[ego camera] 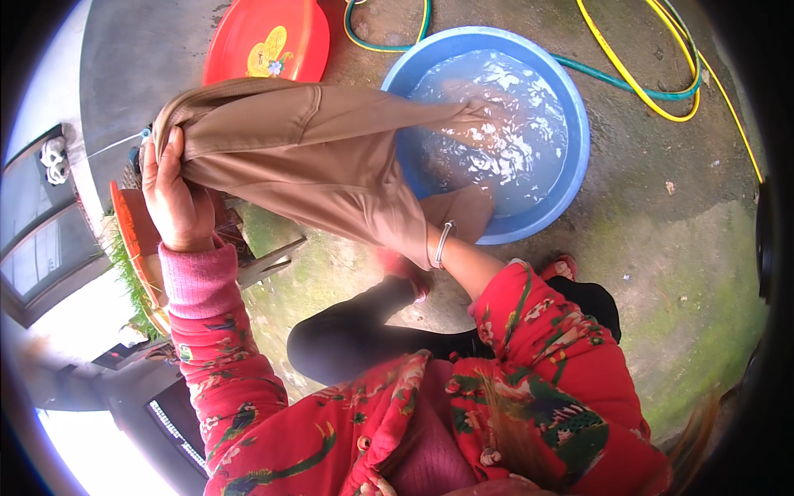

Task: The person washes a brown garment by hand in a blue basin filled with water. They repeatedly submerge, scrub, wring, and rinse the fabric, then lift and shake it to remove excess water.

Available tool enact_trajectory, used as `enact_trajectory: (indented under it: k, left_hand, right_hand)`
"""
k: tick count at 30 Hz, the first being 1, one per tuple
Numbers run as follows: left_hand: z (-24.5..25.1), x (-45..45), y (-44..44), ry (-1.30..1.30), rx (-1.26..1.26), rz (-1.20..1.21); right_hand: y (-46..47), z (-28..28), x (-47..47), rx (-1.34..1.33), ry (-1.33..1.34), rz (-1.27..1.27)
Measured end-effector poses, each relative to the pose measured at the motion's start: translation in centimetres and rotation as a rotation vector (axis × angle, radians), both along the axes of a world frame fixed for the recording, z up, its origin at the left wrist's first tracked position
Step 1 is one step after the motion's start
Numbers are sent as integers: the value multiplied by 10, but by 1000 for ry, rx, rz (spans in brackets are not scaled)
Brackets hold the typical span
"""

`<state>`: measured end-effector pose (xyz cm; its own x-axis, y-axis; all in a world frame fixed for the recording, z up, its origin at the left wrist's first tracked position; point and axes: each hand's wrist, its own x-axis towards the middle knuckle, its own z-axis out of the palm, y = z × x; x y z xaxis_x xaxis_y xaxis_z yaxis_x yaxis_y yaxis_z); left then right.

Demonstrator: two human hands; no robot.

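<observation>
Wet brown trousers (279,133) stretch from the left side into a blue plastic basin (578,146). My left hand (177,195) grips their waistband, raised well above the ground. The lower parts of the legs hang into cloudy, rippling water (515,155) in the basin. My right wrist (441,243), with a silver bangle (443,245) around it, reaches in at the near side of the cloth. The brown fabric covers my right hand, so its fingers and grip are hidden.
A red plastic basin (298,37) with a yellow design lies beyond the trousers. A green and yellow hose (620,84) loops over the wet, mossy concrete (670,248). At left are an orange-rimmed object (124,229) and a wooden piece (270,263). My feet are near the blue basin.
</observation>
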<state>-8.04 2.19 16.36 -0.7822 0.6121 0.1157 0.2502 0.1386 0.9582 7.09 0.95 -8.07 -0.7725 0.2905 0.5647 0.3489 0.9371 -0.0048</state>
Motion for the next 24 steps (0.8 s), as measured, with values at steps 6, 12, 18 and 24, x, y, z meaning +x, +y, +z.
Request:
enact_trajectory:
  k: [6, 12, 18, 24]
  left_hand:
    - [17, 12, 30, -6, 11, -26]
    - [12, 13, 50, -57, -38, -103]
    - [-24, -5, 63, -12, -173, -129]
    - [-85, -24, 49, -56, -458, -119]
  right_hand:
    - [35, 33, 9, 220, -39, -95]
    - [49, 49, 22, 446, -108, -121]
    - [46, 54, 31, 457, -135, -60]
    - [39, 49, 36, 491, -143, -110]
